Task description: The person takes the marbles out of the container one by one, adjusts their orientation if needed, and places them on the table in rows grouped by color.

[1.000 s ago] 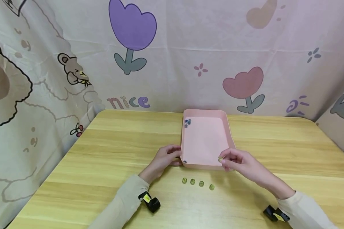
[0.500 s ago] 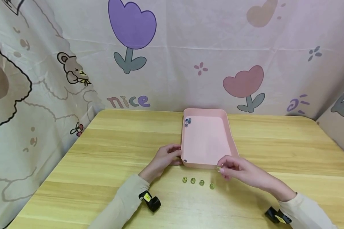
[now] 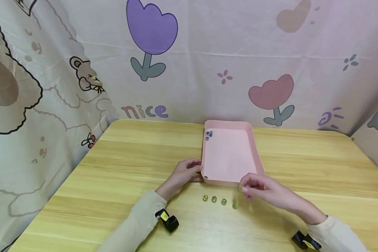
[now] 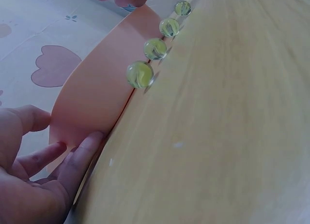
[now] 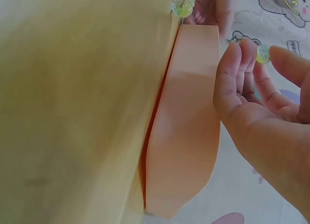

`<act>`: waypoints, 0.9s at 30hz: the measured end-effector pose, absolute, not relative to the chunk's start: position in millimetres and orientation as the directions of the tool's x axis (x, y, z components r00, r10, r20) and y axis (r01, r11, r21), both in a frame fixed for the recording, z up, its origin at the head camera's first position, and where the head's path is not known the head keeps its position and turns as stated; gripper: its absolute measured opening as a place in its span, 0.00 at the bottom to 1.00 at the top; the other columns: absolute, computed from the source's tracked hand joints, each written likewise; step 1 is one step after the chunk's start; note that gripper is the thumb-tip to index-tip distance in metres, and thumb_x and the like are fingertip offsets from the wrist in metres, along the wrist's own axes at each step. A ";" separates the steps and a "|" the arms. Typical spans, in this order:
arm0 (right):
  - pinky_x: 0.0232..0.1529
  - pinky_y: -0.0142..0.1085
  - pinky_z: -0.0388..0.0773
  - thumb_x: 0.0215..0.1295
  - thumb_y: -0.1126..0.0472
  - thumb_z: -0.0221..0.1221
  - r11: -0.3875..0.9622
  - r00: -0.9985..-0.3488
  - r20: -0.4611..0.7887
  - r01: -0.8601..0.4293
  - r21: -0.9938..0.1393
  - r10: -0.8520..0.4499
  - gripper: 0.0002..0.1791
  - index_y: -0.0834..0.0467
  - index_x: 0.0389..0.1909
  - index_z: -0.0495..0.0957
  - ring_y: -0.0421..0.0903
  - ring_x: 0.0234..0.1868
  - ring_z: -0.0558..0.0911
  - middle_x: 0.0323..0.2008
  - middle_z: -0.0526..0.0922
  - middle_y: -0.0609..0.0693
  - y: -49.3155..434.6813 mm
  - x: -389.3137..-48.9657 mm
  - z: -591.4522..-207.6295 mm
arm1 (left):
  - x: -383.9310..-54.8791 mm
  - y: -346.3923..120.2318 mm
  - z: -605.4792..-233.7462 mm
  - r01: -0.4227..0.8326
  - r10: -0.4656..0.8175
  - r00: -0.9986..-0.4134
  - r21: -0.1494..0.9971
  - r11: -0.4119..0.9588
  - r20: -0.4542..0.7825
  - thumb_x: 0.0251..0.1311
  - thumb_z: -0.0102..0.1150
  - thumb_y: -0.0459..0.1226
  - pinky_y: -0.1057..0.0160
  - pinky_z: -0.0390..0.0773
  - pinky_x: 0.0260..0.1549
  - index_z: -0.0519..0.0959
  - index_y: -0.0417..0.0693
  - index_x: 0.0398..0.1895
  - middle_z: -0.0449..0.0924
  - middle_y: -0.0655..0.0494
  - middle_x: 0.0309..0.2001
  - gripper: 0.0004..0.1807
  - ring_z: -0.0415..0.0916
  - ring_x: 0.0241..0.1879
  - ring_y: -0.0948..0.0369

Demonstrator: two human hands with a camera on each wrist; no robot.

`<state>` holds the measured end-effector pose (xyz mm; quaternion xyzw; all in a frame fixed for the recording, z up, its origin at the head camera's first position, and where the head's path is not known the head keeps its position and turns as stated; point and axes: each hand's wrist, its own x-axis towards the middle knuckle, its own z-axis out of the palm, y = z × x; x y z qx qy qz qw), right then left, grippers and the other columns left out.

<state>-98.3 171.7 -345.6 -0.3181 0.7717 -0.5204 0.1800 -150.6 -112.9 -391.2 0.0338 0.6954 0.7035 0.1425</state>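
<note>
Between the thumb and fingertips of my right hand [image 3: 269, 190] is a clear glass marble [image 3: 241, 188] with a yellow-green swirl, held just outside the near right corner of a pink tray [image 3: 231, 154]. The right wrist view shows this pinched marble [image 5: 262, 54] at the fingertips. My left hand [image 3: 183, 174] rests its fingers against the outside of the tray's near left corner. Several similar yellow-green marbles [image 3: 214, 199] stand in a row on the table before the tray; the left wrist view has the nearest marble [image 4: 140, 74] large.
Small blue marbles [image 3: 209, 134] lie together in the tray's far left corner. A single dark marble [image 3: 206, 177] sits in its near left corner. Behind the wooden table [image 3: 138, 154] hangs a printed cloth [image 3: 201, 42].
My right hand has moved from over the tray's near edge toward me, still pinching the marble. My left hand stays at the tray's corner. The head view has shifted slightly.
</note>
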 end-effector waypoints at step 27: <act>0.30 0.36 0.80 0.72 0.68 0.50 0.201 -0.673 0.071 -0.318 -0.926 -0.736 0.05 0.66 0.44 0.71 0.44 0.30 0.77 0.28 0.77 0.58 185.8 -91.2 -358.1 | -149.2 -112.5 -390.0 -0.142 0.253 -0.957 0.990 0.019 -0.142 0.66 0.55 0.32 0.59 0.84 0.41 0.72 0.29 0.58 0.76 0.41 0.50 0.20 0.78 0.42 0.56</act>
